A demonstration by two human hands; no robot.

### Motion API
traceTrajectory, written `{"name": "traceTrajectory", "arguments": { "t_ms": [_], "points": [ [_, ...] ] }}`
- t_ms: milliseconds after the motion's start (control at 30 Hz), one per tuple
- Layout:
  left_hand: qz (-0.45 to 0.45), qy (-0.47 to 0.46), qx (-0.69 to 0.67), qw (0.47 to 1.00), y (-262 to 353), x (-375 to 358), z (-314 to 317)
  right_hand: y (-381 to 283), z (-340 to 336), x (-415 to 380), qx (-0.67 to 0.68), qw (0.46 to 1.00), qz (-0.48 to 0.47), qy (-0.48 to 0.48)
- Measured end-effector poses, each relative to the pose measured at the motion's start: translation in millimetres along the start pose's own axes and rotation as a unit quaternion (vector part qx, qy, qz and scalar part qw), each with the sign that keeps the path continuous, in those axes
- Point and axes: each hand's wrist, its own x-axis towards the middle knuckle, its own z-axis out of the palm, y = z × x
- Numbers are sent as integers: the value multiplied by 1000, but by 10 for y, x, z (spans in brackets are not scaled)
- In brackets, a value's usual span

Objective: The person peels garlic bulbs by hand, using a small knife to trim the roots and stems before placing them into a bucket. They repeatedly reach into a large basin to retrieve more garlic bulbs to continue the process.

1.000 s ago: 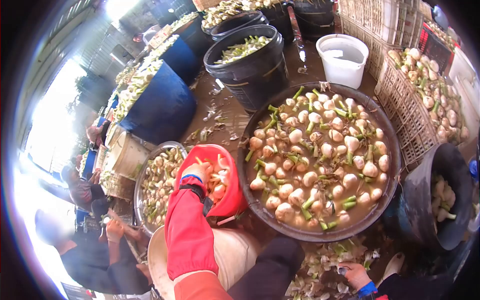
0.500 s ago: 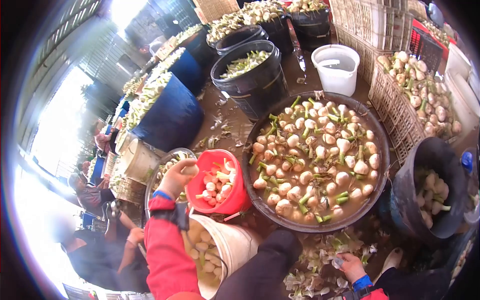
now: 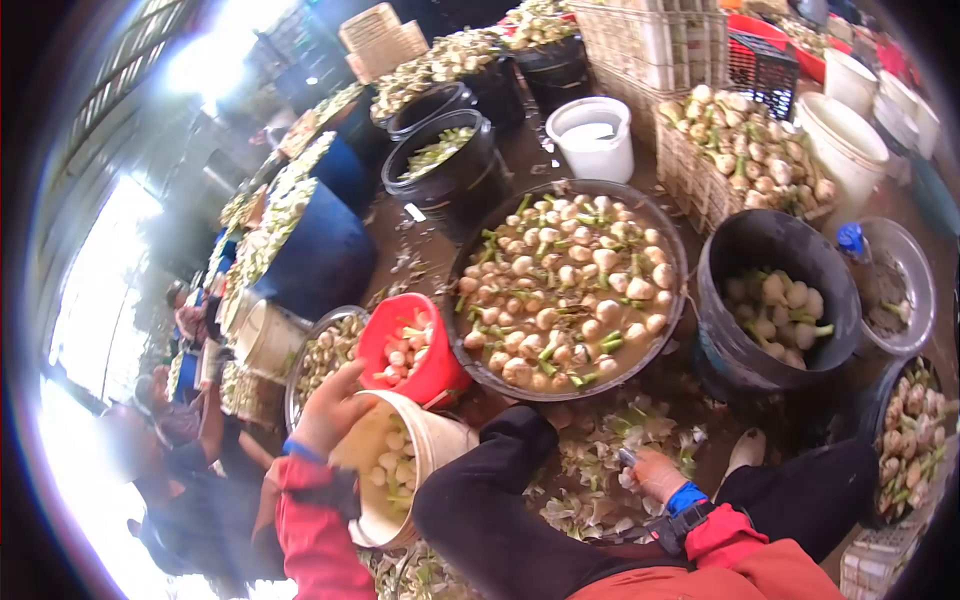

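Note:
My left hand is at the rim of a white bucket, its fingers apart and nothing visible in them. Peeled garlic bulbs with short stems lie inside that bucket. Low on the right, my right hand is closed around a small shiny blade-like tool, mostly hidden by the fingers. Garlic peelings cover the floor beside that hand. In front stands a wide dark tub of muddy water, full of garlic bulbs with cut green stems.
A red bucket of pinkish bulbs stands between the tub and the white bucket. On the right are a black bucket of bulbs and a loaded crate. Blue barrels stand left. Another person sits at lower left.
The view has swung right. My left hand has come down from beside the red bucket to the white bucket's rim; the pale bulb at its fingers no longer shows. My right hand still grips its tool.

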Motion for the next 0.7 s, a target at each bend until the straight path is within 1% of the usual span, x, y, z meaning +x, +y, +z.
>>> {"name": "traceTrajectory", "arguments": {
  "t_ms": [33, 67, 100, 133, 167, 233, 267, 300, 367, 400, 433, 467, 500, 533, 567, 600, 633, 667, 700],
  "points": [
    [-19, -62, 33, 997, -188, 267, -7, 113, 48, 55, -5, 1000, -8, -9],
    [50, -2, 94, 994, -12, 385, 81, 350, 102, 135, -34, 997, -73, 8],
    [23, -26, 126, 991, 65, 550, 109, 460, 123, 208, -62, 988, -136, 26],
    [51, -24, 182, 982, -82, 745, 150, 334, 67, 122, -103, 988, -114, 18],
    [5, -49, 254, 966, -94, 934, 189, 361, 83, 193, -105, 987, -118, 16],
    [-94, -82, 307, 944, -210, 1279, 270, 611, 204, 311, 19, 1000, -10, -14],
    [-97, -83, 306, 943, -264, 1419, 327, 731, 254, 377, 15, 999, -30, 7],
    [-146, -83, 325, 931, -326, 1566, 393, 774, 270, 421, 15, 999, -28, 4],
    [-224, -90, 339, 909, -620, 1882, 524, 844, 278, 483, 26, 1000, 10, 9],
    [-245, -107, 369, 890, -816, 2033, 608, 888, 286, 529, 44, 998, 28, 19],
    [-266, -124, 399, 869, -852, 2141, 701, 792, 242, 547, 45, 998, 32, 17],
    [-282, -135, 422, 851, -940, 2225, 785, 692, 195, 531, 53, 996, 75, 13],
    [-324, -134, 412, 841, -805, 2243, 872, 596, 141, 516, 61, 991, 119, 9],
    [-313, -129, 437, 833, -936, 2317, 972, 536, 98, 519, 23, 995, 92, 15],
    [-302, -125, 461, 825, -1110, 2355, 1091, 488, 77, 527, 25, 995, 99, 11],
    [-258, -130, 507, 812, -1373, 2352, 1193, 446, 66, 533, 71, 988, 133, 11],
    [-208, -149, 508, 823, -1615, 2386, 1222, 434, 70, 562, 117, 979, 167, 11],
    [-240, -131, 496, 824, -1809, 2453, 1255, 644, 154, 627, 117, 980, 158, 23],
    [-273, -112, 483, 825, -2043, 2516, 1285, 640, 161, 649, 116, 980, 162, 22]
  ]
}}
